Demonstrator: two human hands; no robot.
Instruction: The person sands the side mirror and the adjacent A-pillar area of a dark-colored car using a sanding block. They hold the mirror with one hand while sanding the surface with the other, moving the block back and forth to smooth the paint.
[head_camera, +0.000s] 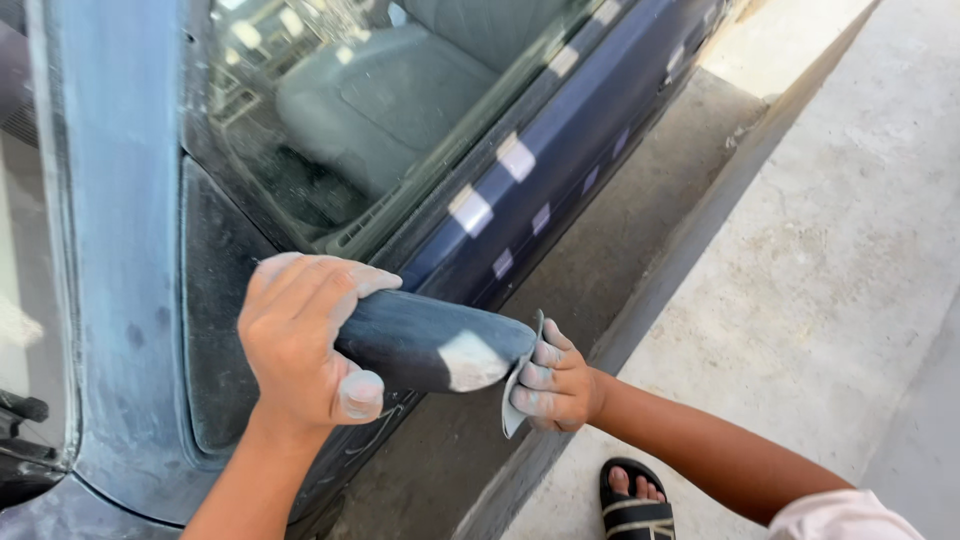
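We grip the dusty side mirror (430, 345) of the dark blue car door (560, 150); our left hand (305, 340) wraps its inner end, fingers curled tight. Our right hand (555, 385) presses a grey sanding sheet (520, 385) against its outer edge. Pale tape squares (470, 210) dot the door trim. Open concrete ground (830, 260) lies to the right, beside our black sandal (632, 500).

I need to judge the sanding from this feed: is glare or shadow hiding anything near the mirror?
Head view: sharp and evenly daylit. The side window carries pale reflections, though the seat shows through. The mirror housing, left hand and right hand with its sandpaper are clear; bright concrete looks slightly washed out.
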